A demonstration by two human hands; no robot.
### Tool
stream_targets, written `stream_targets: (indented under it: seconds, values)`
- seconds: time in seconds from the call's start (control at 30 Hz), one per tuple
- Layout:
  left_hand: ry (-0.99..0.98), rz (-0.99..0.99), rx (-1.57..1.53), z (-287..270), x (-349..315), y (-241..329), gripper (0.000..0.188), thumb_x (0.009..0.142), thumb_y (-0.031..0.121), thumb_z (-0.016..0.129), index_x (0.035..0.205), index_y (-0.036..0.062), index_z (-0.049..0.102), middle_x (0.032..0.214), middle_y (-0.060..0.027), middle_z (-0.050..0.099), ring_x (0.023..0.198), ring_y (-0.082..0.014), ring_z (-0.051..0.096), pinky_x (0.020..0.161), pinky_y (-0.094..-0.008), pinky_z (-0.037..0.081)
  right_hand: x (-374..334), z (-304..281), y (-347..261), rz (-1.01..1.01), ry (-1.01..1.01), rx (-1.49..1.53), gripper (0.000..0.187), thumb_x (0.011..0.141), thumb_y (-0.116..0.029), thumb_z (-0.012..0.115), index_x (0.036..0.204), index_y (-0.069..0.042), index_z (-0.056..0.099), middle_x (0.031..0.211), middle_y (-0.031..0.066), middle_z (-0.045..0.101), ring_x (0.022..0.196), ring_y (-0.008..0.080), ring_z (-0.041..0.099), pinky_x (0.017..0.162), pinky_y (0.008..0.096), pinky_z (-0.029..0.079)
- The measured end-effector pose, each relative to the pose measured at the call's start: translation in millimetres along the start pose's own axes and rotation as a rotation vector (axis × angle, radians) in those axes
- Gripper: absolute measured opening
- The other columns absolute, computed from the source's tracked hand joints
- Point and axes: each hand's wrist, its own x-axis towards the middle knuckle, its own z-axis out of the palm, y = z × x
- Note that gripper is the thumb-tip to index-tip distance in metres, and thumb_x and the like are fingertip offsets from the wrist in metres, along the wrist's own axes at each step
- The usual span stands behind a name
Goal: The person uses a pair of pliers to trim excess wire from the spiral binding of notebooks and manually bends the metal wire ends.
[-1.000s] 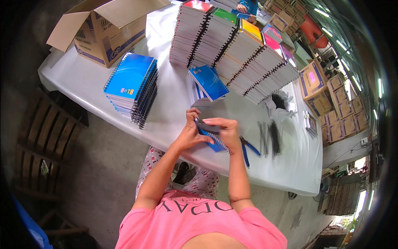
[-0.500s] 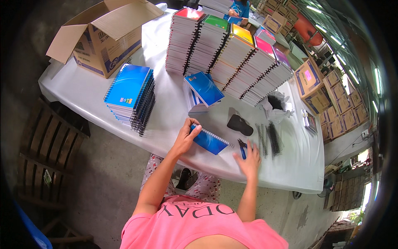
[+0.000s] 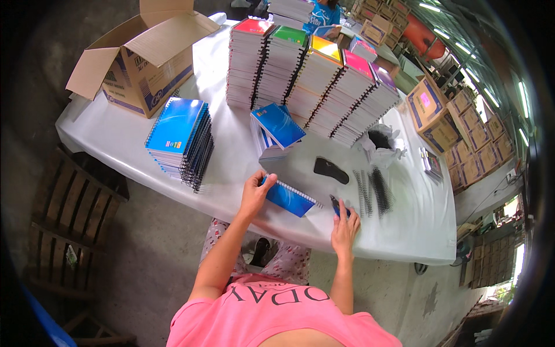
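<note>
My left hand (image 3: 253,194) is closed on the left end of a blue-covered notebook (image 3: 290,200) lying at the table's near edge. A wire coil runs along its far side, and the coil's end sticks out past the right corner. To the right, my right hand (image 3: 345,228) is closed around small pliers (image 3: 335,205) with blue handles, their dark jaws pointing away from me, apart from the notebook. Beyond the pliers lies a flat black object (image 3: 331,170) whose kind I cannot make out. Loose black coils (image 3: 380,192) lie to the right of it.
Stacked blue notebooks (image 3: 180,130) stand at left, with a smaller pile (image 3: 277,126) ahead. Tall stacks of coloured notebooks (image 3: 315,81) line the back. An open carton (image 3: 147,78) sits far left, a plastic bag (image 3: 384,147) at right. Another person (image 3: 325,16) is behind the table.
My right hand has gone from spread fingers over the pliers to closing round them, and the pliers have shifted slightly. My left hand keeps its hold on the notebook.
</note>
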Motion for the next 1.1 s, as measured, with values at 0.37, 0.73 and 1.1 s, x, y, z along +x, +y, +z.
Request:
stream_targets:
  seconds: [0.37,0.73,1.1]
  values:
    - [0.208,0.200,0.013,19.5,-17.6,0.0,0.037,0.079,0.010,0.074,0.114,0.0051,0.063,0.080,0.0011,0.063,0.068,-0.0050,0.049,0.063,-0.0198,0.041,0.7,-53.9,-61.1,-0.060,0.178,0.536,0.048,0.094,-0.035,0.051,0.136,-0.011,0.045,0.112,0.0131,0.046,0.104,0.0271,0.044,0.092,0.0380,0.036]
    - [0.372,0.561,0.372,29.7,-30.8,24.9,0.066,0.074,0.005,0.077,0.132,0.0092,0.047,0.086,-0.0082,0.070,0.069,-0.0100,0.060,0.064,-0.0233,0.047,13.7,-91.0,-135.4,-0.300,0.049,0.430,0.043,0.088,-0.036,0.060,0.129,-0.024,0.054,0.115,0.0095,0.045,0.105,0.0277,0.043,0.093,0.0431,0.030]
    - [0.302,0.582,0.262,29.3,-29.8,25.4,0.077,0.079,0.001,0.071,0.142,0.0077,0.029,0.091,-0.0101,0.070,0.078,-0.0115,0.064,0.073,-0.0245,0.047,16.5,-90.7,-136.4,-0.311,-0.025,0.386,0.042,0.087,-0.036,0.061,0.127,-0.024,0.056,0.115,0.0103,0.046,0.107,0.0288,0.042,0.094,0.0445,0.029]
